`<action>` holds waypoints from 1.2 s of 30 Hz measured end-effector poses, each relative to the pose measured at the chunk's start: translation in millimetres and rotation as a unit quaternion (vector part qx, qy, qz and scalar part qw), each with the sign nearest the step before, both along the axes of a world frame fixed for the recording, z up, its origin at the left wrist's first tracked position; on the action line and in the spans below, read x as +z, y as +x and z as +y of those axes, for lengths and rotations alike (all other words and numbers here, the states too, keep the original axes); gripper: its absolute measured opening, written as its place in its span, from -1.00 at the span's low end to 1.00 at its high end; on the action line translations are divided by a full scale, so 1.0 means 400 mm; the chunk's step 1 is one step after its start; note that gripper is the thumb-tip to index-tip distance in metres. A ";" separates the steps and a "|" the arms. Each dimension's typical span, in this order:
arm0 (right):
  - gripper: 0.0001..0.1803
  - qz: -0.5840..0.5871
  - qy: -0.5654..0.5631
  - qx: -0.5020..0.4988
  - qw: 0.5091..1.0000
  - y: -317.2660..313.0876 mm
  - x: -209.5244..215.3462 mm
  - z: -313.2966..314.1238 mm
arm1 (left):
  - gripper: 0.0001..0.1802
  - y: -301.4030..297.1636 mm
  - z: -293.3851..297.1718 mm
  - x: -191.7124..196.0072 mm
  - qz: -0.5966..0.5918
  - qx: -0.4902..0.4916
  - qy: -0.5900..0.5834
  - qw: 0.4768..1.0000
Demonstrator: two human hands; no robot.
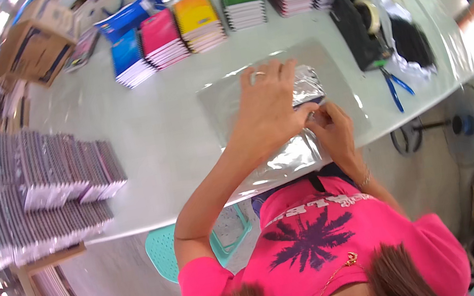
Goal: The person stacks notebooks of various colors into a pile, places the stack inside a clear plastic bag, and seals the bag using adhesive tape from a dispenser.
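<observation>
Clear plastic film (334, 70) is laid flat on a pale, glossy worktable (153, 137), directly in front of a person in a bright pink shirt (315, 197). On the film, a small plastic-wrapped packet (306, 83) with a dark blue edge is partly covered by the hands. The left hand (267, 101) is laid over the packet's left side, its fingers stretched out flat, a ring worn on one. By the right hand (332, 125), thumb and fingertips are brought narrowly together at the packet's near edge, just beside the left thumb — whether film or packet is pinched cannot be told.

Beyond the film, spiral notebooks (198, 15) are stacked in a row: blue, pink, yellow, green, red and purple. To the right, a roll of tape (371, 16) is held in a black dispenser (353, 32); nearer, blue-handled pliers (393, 92) are placed. At far left, spiral-bound books (51, 171) are piled high — and below the table's near edge, a turquoise stool (162, 253) is seen.
</observation>
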State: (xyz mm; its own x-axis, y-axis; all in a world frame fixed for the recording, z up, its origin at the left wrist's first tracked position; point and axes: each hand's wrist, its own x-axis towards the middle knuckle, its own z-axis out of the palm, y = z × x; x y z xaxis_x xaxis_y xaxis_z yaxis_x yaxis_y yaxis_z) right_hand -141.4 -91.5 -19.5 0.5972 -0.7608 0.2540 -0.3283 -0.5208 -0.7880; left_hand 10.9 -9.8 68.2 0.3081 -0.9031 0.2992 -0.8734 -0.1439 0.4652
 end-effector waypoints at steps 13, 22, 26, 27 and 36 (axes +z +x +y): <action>-0.85 -0.041 0.012 0.087 0.995 -0.048 0.006 -0.081 | -0.25 0.137 0.318 0.285 0.010 0.098 -0.056 0.994; -0.84 -0.030 0.003 0.116 0.993 -0.005 0.026 -0.102 | -0.27 0.341 0.646 0.417 -0.459 0.386 -0.162 0.784; -0.84 0.007 0.001 0.154 0.988 -0.005 0.001 -0.101 | -0.27 0.448 0.769 0.315 -0.427 0.435 -0.127 0.782; -0.84 0.013 0.009 0.149 0.989 -0.009 -0.009 -0.100 | -0.29 0.438 0.766 0.301 -0.403 0.424 -0.133 0.800; -0.86 0.008 -0.009 0.178 0.984 -0.002 -0.016 -0.105 | -0.41 0.436 0.737 0.299 -0.357 0.442 -0.162 0.807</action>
